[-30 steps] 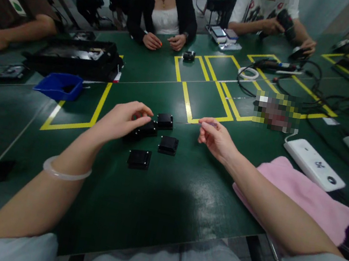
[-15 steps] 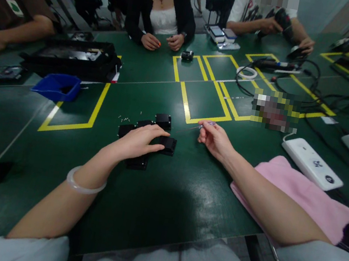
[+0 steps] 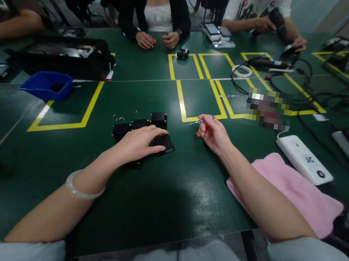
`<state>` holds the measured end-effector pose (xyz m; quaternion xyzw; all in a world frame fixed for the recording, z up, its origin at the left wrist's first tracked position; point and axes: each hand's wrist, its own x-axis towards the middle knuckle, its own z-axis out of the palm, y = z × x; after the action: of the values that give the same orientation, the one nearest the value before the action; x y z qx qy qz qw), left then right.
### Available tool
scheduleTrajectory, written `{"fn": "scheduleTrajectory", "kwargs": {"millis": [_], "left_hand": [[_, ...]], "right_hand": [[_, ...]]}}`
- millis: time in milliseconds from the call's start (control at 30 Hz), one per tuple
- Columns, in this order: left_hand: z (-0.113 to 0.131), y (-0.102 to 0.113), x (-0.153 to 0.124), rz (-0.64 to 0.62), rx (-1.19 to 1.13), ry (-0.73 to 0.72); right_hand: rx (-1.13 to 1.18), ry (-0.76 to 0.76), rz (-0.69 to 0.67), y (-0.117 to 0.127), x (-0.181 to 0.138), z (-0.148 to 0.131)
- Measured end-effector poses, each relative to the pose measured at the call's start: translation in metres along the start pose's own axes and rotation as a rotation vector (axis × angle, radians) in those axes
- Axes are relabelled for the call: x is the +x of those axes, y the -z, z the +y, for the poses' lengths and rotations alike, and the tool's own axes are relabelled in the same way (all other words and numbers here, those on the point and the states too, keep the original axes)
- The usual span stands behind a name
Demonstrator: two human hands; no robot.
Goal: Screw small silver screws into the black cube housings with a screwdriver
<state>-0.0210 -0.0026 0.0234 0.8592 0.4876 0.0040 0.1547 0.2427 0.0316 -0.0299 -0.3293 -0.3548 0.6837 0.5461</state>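
Several small black square parts lie in a cluster on the green table (image 3: 149, 198). My left hand (image 3: 140, 142) rests over the cluster, its fingers closed round one black part (image 3: 166, 142) that is tilted up at its right side. Other black parts (image 3: 159, 119) sit just beyond it. Tiny screws (image 3: 119, 117) are scattered to the left of the cluster. My right hand (image 3: 213, 133) hovers to the right and pinches a thin screwdriver (image 3: 196, 122) whose tip points left toward the parts.
A pink cloth (image 3: 289, 189) and a white power strip (image 3: 304, 159) lie at the right. A blue bin (image 3: 47, 84) and a black tray (image 3: 66, 55) stand at the left. Yellow tape squares (image 3: 198, 89) mark the middle. Other people sit across the table; cables lie at the far right.
My left hand came down from the far black parts onto the nearer ones, uncovering the small screws, and has tilted one part up. My right hand stayed in place with the screwdriver.
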Motion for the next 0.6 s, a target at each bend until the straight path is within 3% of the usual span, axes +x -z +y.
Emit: {"fn": "scheduleTrajectory", "kwargs": {"millis": [267,500,600], "left_hand": [[0.010,0.005,-0.003,-0.002,0.007,0.057],[-0.003,0.015,-0.001,-0.086,-0.002,-0.218],[-0.008,0.013,0.001,-0.103,-0.030,-0.271]], "right_hand": [[-0.001,-0.014,-0.016,0.001,0.000,-0.001],[0.018,-0.034,0.039,0.000,0.000,-0.010],[0.049,-0.023,0.079,-0.003,0.003,-0.018]]}}
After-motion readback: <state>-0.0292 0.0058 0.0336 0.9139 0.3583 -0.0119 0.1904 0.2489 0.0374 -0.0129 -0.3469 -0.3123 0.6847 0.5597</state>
